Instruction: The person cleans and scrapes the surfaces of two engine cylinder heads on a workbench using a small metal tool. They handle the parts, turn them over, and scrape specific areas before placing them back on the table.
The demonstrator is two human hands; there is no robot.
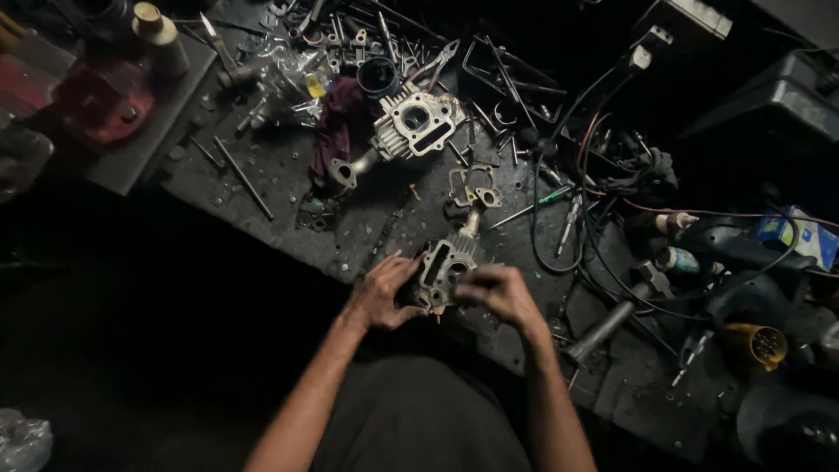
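Note:
I hold a small grey metal engine cylinder head [443, 267] at the near edge of a dark, greasy workbench [288, 175]. My left hand [382, 293] grips its left side with the fingers wrapped around it. My right hand [500, 293] is closed over its right side, fingertips pinched at the top edge. Whether the right fingers hold a small part is hidden. A second, larger finned cylinder head [415, 122] lies farther back on a dark purple rag [336, 131].
Thin metal gaskets [472, 188], rods [245, 179], pliers [441, 57] and several loose tools cover the bench. Black cables [568, 201] trail to the right, near a green-handled screwdriver [546, 199], a yellow cup brush [759, 343] and a power tool [734, 249]. A red part [100, 105] sits far left.

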